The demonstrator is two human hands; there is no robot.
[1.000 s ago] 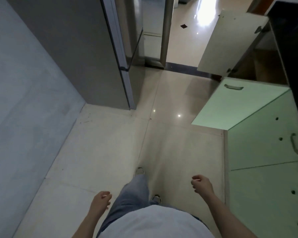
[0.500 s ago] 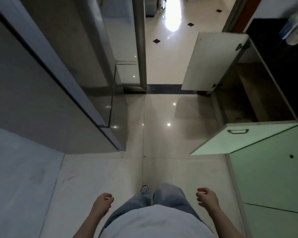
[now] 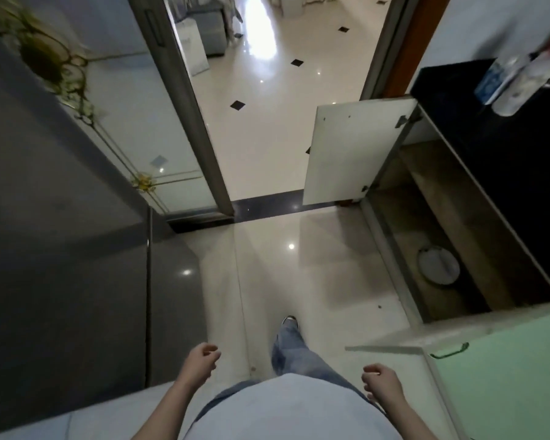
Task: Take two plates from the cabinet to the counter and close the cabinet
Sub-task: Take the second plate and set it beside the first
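Head view, looking down a kitchen floor (image 3: 315,265). Two hands are visible at the lower edge: the left hand (image 3: 200,360) and the right hand (image 3: 382,384), each with fingers loosely curled and holding nothing, one on either side of the person's torso. One cabinet (image 3: 451,249) at right stands open, with two doors swung out: a white door (image 3: 353,154) at its far end and a green door (image 3: 502,369) at its near end. One round plate (image 3: 438,265) is discernible, lying flat on the cabinet floor toward the near end, face up; a second cannot be made out. A black bench (image 3: 505,147) tops the cabinet and carries two blurred bottles (image 3: 508,81) at its far edge.
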